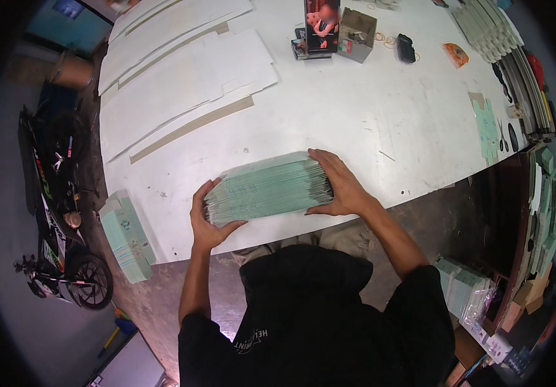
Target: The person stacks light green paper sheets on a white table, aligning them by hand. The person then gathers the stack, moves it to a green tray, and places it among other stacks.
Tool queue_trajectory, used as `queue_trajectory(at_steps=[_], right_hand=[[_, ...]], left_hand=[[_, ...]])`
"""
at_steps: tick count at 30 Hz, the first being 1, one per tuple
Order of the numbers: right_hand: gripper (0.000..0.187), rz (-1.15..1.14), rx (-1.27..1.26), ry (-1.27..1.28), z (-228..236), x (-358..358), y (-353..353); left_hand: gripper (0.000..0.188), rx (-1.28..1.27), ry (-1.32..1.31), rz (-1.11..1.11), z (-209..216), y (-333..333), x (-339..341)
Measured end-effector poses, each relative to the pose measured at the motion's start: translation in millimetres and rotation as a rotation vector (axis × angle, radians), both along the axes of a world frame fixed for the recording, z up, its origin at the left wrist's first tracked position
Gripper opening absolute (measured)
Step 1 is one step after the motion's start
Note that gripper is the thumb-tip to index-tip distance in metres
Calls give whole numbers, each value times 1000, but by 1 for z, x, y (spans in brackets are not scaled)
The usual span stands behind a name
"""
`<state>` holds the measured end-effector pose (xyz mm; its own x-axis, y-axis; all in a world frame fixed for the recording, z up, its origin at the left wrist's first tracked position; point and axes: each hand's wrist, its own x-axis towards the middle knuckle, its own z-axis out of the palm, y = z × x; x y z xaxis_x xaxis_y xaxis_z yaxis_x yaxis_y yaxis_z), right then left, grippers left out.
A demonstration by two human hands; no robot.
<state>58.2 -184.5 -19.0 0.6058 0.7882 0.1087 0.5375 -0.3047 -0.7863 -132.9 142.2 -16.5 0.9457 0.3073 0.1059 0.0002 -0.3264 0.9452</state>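
Observation:
A thick stack of flat pale green cartons (265,187) sits at the near edge of the white table, its layered edges facing me. My left hand (208,218) grips the stack's left end, thumb along the near side and fingers at the back corner. Round the right end wraps my right hand (337,184), fingers over the far corner and thumb low in front. Both hands hold the stack between them, and their palms press against its ends. Off to the left, at the table's edge, lies another green carton bundle (126,235).
Large white sheets with brown strips (191,97) cover the table's far left. A grey box (357,35), a framed picture (322,26) and a black case (406,48) stand at the back. Scissors (502,135) lie far right. A motorbike (71,258) is parked left.

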Motion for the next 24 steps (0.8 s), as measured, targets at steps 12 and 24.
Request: queue_trajectory(at_steps=[12,24], right_hand=[[160,159,-299,-176,9,0,1],[169,102,-350,-129,13,-11,-24]], left_hand=[[163,-148,-11,-93,-11,1,-6],[166,-29,87,-175,-1,-15,-4]])
